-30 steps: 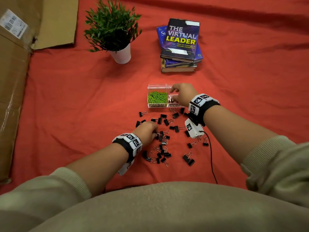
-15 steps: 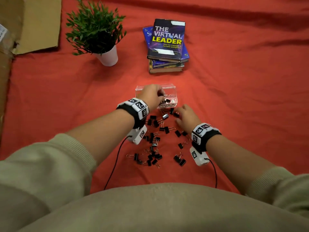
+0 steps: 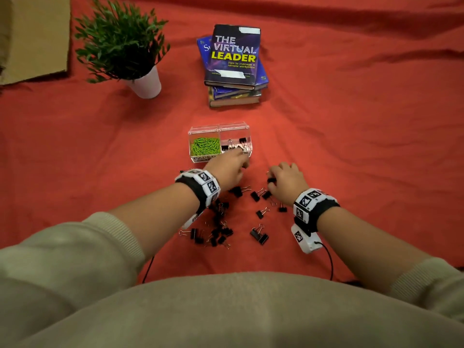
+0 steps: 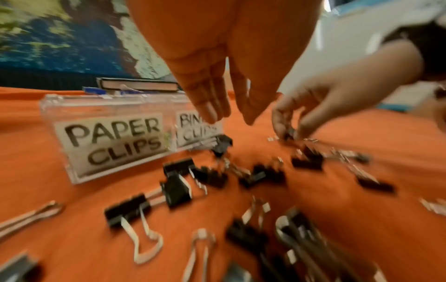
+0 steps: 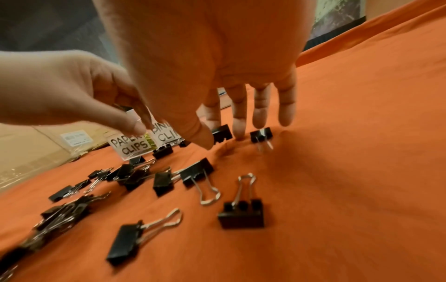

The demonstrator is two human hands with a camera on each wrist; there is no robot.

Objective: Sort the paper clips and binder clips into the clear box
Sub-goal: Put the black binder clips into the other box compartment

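Note:
The clear box (image 3: 219, 128) has two compartments: green paper clips (image 3: 204, 146) on the left, a few black binder clips (image 3: 236, 145) on the right. My left hand (image 3: 234, 165) hovers just in front of the box with its fingers (image 4: 210, 112) straight and nothing in them. To its right, my right hand (image 3: 277, 178) is down on the cloth, thumb and forefinger pinching a black binder clip (image 5: 222, 134). In the left wrist view that clip (image 4: 289, 132) sits between the right fingertips. Several loose binder clips (image 3: 222, 232) lie scattered between my wrists.
Everything lies on a red cloth (image 3: 364, 146). A stack of books (image 3: 233, 66) stands behind the box and a potted plant (image 3: 123, 46) at the back left. Cardboard (image 3: 35, 38) covers the far left corner. Cables trail from both wrist cameras.
My left hand has drawn back from over the binder-clip compartment to just in front of the box, now empty. My right hand stayed low among the loose clips and closed on one.

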